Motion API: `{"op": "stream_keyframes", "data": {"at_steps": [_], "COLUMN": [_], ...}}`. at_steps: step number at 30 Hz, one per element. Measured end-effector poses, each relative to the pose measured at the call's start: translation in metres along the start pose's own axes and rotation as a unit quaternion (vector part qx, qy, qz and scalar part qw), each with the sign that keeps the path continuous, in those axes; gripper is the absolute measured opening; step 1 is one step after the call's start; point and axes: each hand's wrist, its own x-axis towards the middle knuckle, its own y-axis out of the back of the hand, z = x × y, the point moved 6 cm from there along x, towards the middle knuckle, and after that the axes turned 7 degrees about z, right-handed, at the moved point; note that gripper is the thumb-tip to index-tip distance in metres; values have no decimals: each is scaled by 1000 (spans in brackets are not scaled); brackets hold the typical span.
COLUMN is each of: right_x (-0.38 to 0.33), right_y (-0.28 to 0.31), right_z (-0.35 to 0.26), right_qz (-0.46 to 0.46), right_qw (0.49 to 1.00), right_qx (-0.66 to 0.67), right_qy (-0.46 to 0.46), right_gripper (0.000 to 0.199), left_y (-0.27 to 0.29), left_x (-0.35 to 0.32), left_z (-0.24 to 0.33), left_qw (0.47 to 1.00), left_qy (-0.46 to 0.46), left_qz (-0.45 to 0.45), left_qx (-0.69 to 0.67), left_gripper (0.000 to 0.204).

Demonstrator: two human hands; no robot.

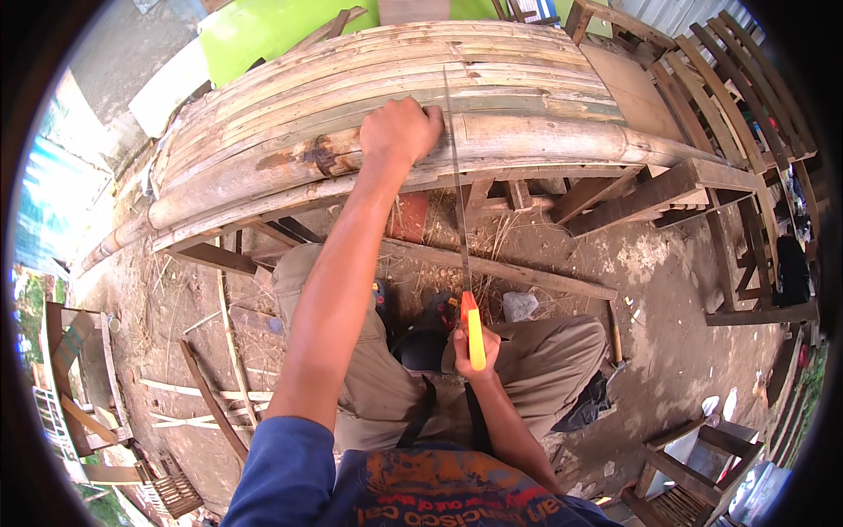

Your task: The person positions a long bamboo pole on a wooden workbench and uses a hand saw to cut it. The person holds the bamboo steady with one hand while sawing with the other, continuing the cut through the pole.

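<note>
My left hand (399, 130) presses down on a thick bamboo pole (527, 139) that lies along the front edge of a bench of bamboo slats (351, 79). My right hand (474, 351) grips the orange and yellow handle of a hand saw (460, 220). The saw's thin blade runs from the handle up across the pole, just right of my left hand. My knees in khaki trousers show below the bench.
Bare dirt ground with a grey stone (520, 305), loose bamboo strips (219, 386) at the left, and a wooden plank (500, 270) under the bench. Wooden chair frames (729, 97) stand at the right, a small wooden stool (694, 465) at the lower right.
</note>
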Motion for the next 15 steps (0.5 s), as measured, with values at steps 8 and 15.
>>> {"op": "stream_keyframes", "data": {"at_steps": [8,15], "right_x": [-23,2], "right_y": [41,27], "right_z": [-27,-25], "right_qz": [-20,41], "right_qw": [999,999], "right_qx": [5,-3], "right_qy": [-31,-10], "right_gripper": [10,9], "left_y": [3,-2], "left_x": [7,13], "left_z": [1,0], "left_qw": [998,998], "left_qy": [24,6], "left_qz": [-64,-63], "left_qx": [-5,-15], "left_gripper": [55,55]}}
